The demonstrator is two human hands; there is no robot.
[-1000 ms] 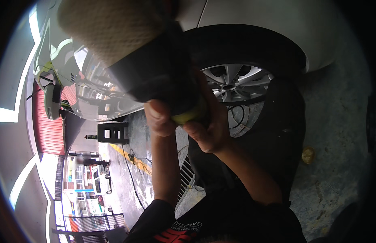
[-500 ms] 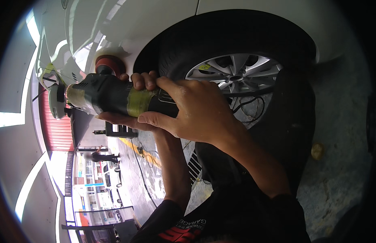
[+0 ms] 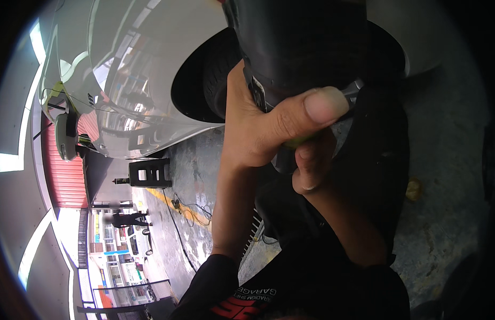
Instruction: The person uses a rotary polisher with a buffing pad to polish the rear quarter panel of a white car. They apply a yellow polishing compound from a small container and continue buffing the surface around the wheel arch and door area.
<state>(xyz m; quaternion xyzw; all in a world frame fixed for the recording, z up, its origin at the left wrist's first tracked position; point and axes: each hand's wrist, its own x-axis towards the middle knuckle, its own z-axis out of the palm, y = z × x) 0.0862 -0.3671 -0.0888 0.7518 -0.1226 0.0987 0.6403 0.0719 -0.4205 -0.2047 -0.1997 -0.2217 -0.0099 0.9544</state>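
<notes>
A dark power polisher (image 3: 301, 48) looms close to me at the top middle, hiding most of the wheel behind it. My left hand (image 3: 252, 130) is closed around its body, the thumb lying across the front. Below that thumb, my right hand (image 3: 314, 162) has its fingers curled against the tool, where a bit of its green band shows. A sliver of red at the tool's upper left edge may be its pad. The glossy pale car panel (image 3: 151, 58) is to the left, next to the dark tyre (image 3: 212, 82).
A black stool-like stand (image 3: 149, 173) is beside the car, with tangled cable (image 3: 188, 209) on the floor near a yellow line. My dark-clad leg (image 3: 381, 160) is at right. A small yellowish object (image 3: 414, 189) lies beyond it. A person (image 3: 130, 219) stands far off near a parked white car.
The polisher has swung right and up toward me, away from the panel beside the tyre. My left hand now grips it with the thumb in front; my right hand has shifted lower.
</notes>
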